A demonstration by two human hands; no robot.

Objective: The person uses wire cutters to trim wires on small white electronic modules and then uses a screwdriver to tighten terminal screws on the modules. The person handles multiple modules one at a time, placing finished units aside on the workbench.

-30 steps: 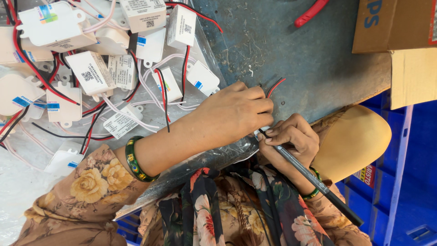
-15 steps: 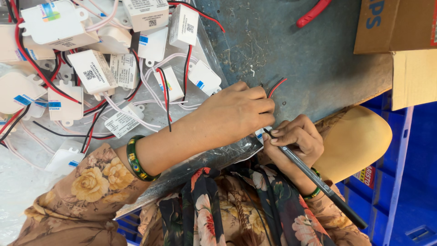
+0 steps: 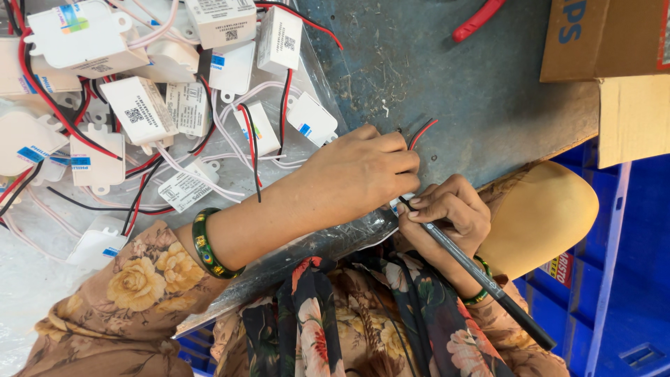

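Left hand (image 3: 363,174) bare, green bangle (image 3: 206,246) behind it, flowery tan sleeve (image 3: 112,300), right hand (image 3: 447,213) bare, green bangle (image 3: 479,297) behind it

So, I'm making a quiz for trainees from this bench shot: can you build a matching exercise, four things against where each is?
Things:
1. pen
2. red and black wires
3. green bangle
4. cardboard box

Places:
A. on the left wrist
B. top right corner of the table
C. in the right hand
D. sticking out past the left hand fingertips

Pairs: 1-C, 2-D, 3-A, 4-B
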